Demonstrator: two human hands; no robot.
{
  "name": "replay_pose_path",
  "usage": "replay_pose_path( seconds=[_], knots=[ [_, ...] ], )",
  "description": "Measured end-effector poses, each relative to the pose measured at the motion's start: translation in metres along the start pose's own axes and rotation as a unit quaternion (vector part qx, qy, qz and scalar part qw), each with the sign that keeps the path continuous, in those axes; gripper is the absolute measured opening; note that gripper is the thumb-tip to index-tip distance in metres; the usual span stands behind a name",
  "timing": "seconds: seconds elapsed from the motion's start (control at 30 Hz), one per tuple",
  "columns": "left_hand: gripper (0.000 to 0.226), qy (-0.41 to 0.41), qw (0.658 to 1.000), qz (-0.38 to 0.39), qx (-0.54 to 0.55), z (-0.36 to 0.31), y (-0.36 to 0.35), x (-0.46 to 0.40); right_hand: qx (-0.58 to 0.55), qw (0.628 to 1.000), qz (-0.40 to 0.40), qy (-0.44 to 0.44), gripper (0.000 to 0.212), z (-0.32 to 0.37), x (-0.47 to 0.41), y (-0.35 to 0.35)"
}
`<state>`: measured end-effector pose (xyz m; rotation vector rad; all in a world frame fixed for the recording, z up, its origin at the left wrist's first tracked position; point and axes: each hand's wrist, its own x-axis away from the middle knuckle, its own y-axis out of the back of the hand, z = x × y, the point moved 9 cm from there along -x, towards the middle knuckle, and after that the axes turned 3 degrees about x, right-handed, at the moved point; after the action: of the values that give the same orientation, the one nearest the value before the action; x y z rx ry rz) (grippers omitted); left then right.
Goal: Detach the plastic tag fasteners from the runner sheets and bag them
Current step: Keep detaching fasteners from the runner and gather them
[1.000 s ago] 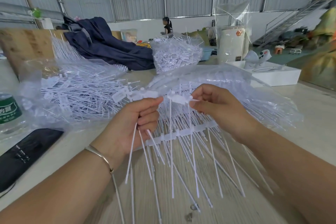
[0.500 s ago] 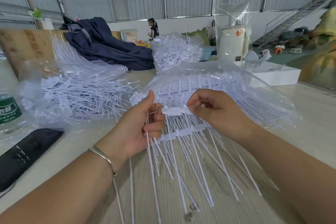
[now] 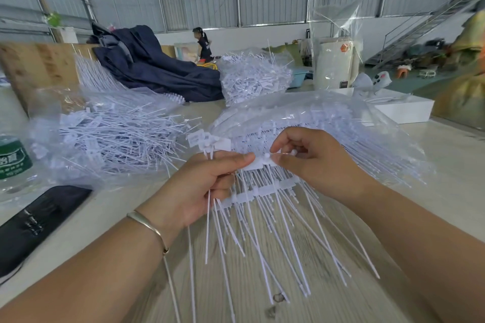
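At the far left edge I see a green-labelled bottle (image 3: 11, 162) standing on the tabletop (image 3: 451, 165), and near it a black flat case (image 3: 36, 217) lying at an angle. Just right of the bottle sits a clear bag of loose fasteners (image 3: 110, 139), heaped and spilling toward the middle. Farther back lies a dark blue garment (image 3: 157, 65).

My left hand (image 3: 199, 191), with a thin bangle (image 3: 148, 227) on its wrist, has its fingers curled round a bunch of detached fasteners (image 3: 207, 143); their flat heads stick up above the thumb and their thin tails hang down below the palm. The thumb reaches right to the head of a white fastener (image 3: 256, 164) on the runner sheet (image 3: 265, 189).

The runner sheet is held between both hands above the tabletop, its long tails fanning toward me. My right hand (image 3: 312, 162) pinches that same head from the right with thumb and forefinger, the other fingers curled.

Behind my hands lies a clear bag of runner sheets (image 3: 341, 118). Farther back stands a second heap of fasteners (image 3: 254, 78), and to the right a white box (image 3: 404, 110).
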<state>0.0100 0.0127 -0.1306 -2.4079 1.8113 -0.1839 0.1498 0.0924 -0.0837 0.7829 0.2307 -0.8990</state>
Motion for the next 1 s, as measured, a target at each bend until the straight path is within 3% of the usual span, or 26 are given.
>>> replay_pose_path(
  seconds=[0.33,0.57,0.83,1.0],
  knots=[
    [0.019,0.088,0.996,-0.016,-0.003,0.016,0.005,-0.001,0.017,1.0,-0.007,0.009,0.006,0.002,0.0,0.003],
    [0.028,0.071,0.997,0.0,0.015,0.012,0.003,0.0,0.038,0.999,-0.024,0.013,0.006,0.002,-0.002,0.009],
    [0.021,0.03,0.99,0.054,0.126,0.005,-0.002,-0.001,-0.034,0.999,0.026,-0.022,0.041,-0.003,-0.002,0.005],
    [0.031,0.014,0.986,0.096,0.135,0.0,-0.01,0.003,-0.089,0.995,0.041,-0.031,0.058,-0.001,-0.001,0.007]
  ],
)
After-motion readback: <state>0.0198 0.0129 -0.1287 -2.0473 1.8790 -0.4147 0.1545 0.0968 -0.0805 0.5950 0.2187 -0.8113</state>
